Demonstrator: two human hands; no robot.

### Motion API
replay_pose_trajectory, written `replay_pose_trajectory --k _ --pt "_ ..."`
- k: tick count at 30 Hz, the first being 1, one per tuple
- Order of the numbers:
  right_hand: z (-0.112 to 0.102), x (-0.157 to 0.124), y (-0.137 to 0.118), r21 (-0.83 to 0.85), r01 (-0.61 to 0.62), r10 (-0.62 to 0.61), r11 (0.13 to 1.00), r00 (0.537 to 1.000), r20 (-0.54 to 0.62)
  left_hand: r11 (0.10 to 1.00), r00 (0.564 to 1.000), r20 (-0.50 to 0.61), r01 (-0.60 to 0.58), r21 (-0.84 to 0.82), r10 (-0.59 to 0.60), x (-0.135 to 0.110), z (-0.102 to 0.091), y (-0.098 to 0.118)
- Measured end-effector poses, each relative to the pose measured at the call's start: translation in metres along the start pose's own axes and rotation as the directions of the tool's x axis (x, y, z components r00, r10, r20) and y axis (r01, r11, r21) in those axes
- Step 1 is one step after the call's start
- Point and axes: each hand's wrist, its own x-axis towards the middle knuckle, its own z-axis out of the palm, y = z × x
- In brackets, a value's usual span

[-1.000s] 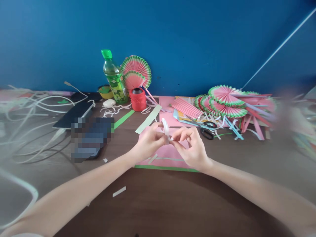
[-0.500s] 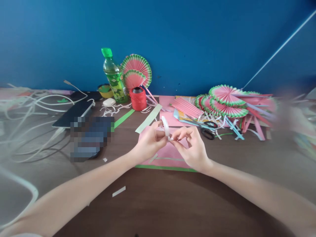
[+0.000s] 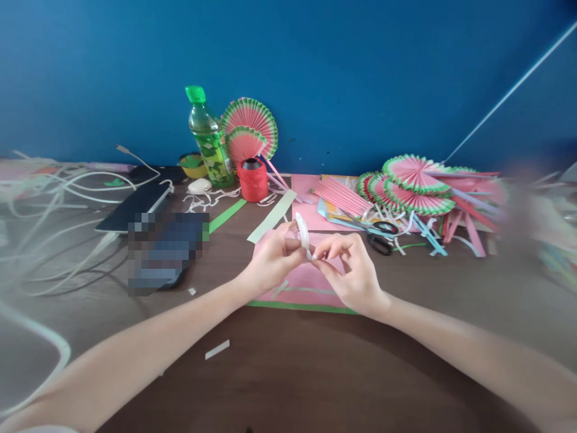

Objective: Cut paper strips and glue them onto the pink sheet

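My left hand (image 3: pixel 273 258) and my right hand (image 3: pixel 351 267) meet above a pink paper sheet with a green edge (image 3: pixel 303 288) on the brown table. Between their fingertips they pinch a small white tape roll (image 3: pixel 303 233), held upright on its edge. The left fingers grip the roll's lower side. The right thumb and forefinger pinch at its bottom end, seemingly on the tape's tip. Both hands are closed.
Black-handled scissors (image 3: pixel 377 235) lie just right of my hands. Pleated pink-and-green paper fans (image 3: pixel 412 183) pile at the right; two more fans (image 3: pixel 249 129) stand by a green bottle (image 3: pixel 207 141) and a red thread spool (image 3: pixel 252 179). A tablet (image 3: pixel 135 205), white cables (image 3: pixel 49 198) and paper strips lie left.
Almost nothing differs: both hands stay pinched on the tape roll, and the right fingers have shifted slightly at its lower end.
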Motion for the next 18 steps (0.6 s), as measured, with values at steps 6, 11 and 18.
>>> replay_pose_trajectory --k 6,11,18 --pt "-0.0001 -0.0001 -0.0025 -0.034 0.043 -0.043 0.998 0.999 0.008 0.965 0.988 0.034 -0.153 0.213 0.149 0.0012 -0.0023 0.0011" --pt "0.0002 -0.0009 -0.0002 -0.027 -0.004 0.004 1.000 1.000 -0.006 0.964 0.983 0.063 -0.184 0.191 0.175 0.0027 -0.0026 -0.0026" --pt "0.0018 -0.0007 -0.0022 -0.096 0.000 -0.002 0.995 1.000 -0.022 0.982 0.988 0.090 -0.139 0.125 0.129 0.0013 0.0008 -0.0059"
